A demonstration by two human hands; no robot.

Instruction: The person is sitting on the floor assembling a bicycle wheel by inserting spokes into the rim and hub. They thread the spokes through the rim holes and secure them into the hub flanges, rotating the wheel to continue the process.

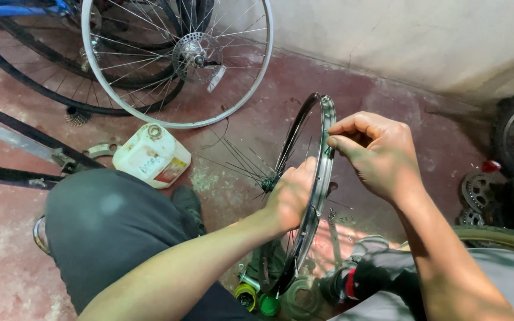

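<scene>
At the centre of the frame a dark bicycle rim (322,172) is held upright by the left hand (290,196), closed around its lower edge, while its upper edge is pinched narrowly by the right hand (376,151), with a white jug (150,156) lying at left.

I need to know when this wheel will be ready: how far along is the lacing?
Done: several spokes already sit in the hub. In hand: the left hand steadies the rim while the right hand pinches at its edge. Left: most rim holes look unfilled, so much of the lacing remains.
</scene>
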